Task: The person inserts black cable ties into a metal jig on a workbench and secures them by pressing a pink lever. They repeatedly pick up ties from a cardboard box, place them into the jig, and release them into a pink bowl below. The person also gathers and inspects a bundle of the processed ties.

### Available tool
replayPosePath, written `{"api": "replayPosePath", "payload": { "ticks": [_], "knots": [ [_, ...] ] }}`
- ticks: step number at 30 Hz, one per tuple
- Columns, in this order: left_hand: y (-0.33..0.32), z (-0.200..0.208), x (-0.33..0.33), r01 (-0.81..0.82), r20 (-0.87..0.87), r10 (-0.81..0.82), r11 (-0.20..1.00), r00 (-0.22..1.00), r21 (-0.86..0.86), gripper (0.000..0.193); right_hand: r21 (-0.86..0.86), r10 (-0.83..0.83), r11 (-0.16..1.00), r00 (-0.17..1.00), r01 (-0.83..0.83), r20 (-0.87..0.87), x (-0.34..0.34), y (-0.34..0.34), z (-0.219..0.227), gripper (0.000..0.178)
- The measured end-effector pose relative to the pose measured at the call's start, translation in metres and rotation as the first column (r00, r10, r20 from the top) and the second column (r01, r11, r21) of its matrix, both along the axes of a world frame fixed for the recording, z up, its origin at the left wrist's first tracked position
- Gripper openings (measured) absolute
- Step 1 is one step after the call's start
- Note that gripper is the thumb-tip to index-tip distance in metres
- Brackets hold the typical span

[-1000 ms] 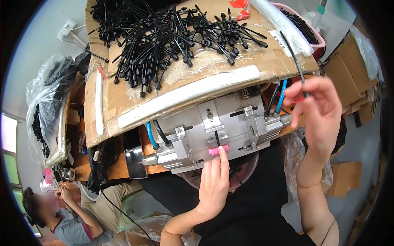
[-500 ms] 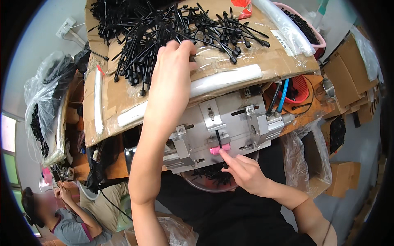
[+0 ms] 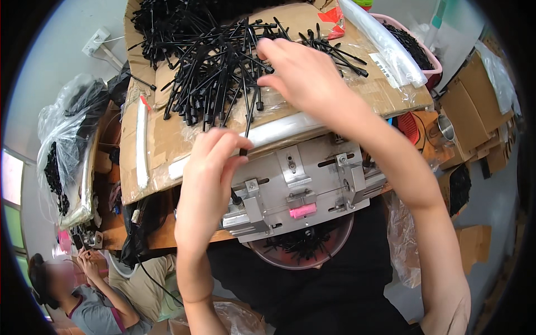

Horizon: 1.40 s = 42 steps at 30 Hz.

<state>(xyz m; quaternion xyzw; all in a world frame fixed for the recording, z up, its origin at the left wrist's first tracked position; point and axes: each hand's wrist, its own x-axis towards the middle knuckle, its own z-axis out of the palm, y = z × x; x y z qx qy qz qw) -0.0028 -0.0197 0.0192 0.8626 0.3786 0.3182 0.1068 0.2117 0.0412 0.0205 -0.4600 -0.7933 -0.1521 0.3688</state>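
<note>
My left hand [image 3: 207,176] is closed in a pinch on a thin black rod with a thicker end [image 3: 244,151], just above the left side of a metal fixture [image 3: 279,173]. Over the pile of black rods [image 3: 206,72] on the cardboard, my right hand [image 3: 301,75] reaches with thumb and index finger apart; rods lie right by its fingertips. A pink block [image 3: 302,210] sits at the fixture's front middle, with no rod across it. Below the front edge, a bowl [image 3: 347,237] holds several black pieces.
White padded strips line the cardboard's [image 3: 162,134] near edge. A red basket [image 3: 408,129] and a metal cup [image 3: 445,127] stand to the right, beside cardboard boxes [image 3: 474,100]. At lower left another person [image 3: 109,298] sits working with raised hands. A clear bag [image 3: 70,117] hangs at left.
My right hand has left the pink block and risen to the pile. My left hand has come down from the pile with a rod. The rod on the fixture is gone from there.
</note>
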Motion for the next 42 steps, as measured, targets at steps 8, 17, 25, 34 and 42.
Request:
{"api": "replayPosePath", "payload": {
  "ticks": [8, 17, 25, 34, 42],
  "knots": [
    [-0.130, -0.064, 0.011, -0.032, 0.003, 0.033, 0.991, 0.999, -0.131, 0.067, -0.659, 0.043, 0.658, 0.892, -0.365, -0.451, 0.026, -0.003, 0.072, 0.018],
    [-0.147, -0.104, 0.054, -0.076, -0.263, 0.037, 0.987, 0.964, -0.140, 0.075, -0.245, 0.118, 0.803, 0.548, -0.543, -0.828, 0.061, -0.104, 0.036, 0.024],
    [-0.119, -0.079, 0.034, -0.014, -0.186, -0.014, 0.989, 0.982, -0.148, 0.066, -0.268, 0.190, 0.908, 0.887, -0.321, -0.420, 0.023, -0.197, -0.058, 0.044],
    [0.035, -0.005, 0.015, -0.147, -0.104, 0.153, 0.987, 0.983, 0.065, 0.024, -0.415, 0.103, 0.869, 0.919, -0.270, -0.381, -0.017, -0.218, -0.131, 0.062],
    [0.057, 0.007, 0.012, 0.067, -0.029, -0.074, 0.978, 0.997, -0.197, 0.016, -0.514, 0.070, 0.839, 0.972, -0.180, -0.225, -0.009, -0.213, -0.098, 0.062]
  ]
}}
